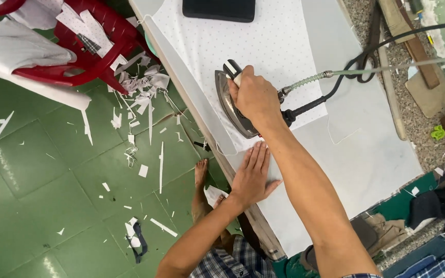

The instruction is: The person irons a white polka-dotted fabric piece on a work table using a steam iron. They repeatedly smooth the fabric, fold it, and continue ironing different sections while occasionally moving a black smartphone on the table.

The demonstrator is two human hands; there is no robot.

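Head view, pressing in hand. My right hand point(253, 98) is clenched around the handle of one steam iron point(233, 105), whose soleplate rests on one piece of white dotted fabric point(263, 46) spread over the white padded counter point(377, 154). My left hand point(252, 175) lies flat and open, fingers together, holding nothing, pressing the near part of the counter cover just beside the iron's rear end. The iron stands at the near left part of the dotted fabric, close to the counter's long edge.

Progress, as I judge it: the fabric beyond the iron lies smooth and flat, so much of it looks pressed; the strip under and beside the soleplate is the part now being worked. Whether the near edge is finished I cannot tell, since my forearm covers some of it.

Count of things: one iron; two lines running from its rear, namely one metal-braided hose point(305, 81) and one black cable point(356, 62); one dark rectangular pad point(219, 9) at the far end of the counter; one red plastic chair point(86, 49) carrying white cloth pieces; many white scraps point(142, 85) scattered over the green tiled floor point(37, 170), too many to count; one bare foot point(201, 172) of mine beside the counter.
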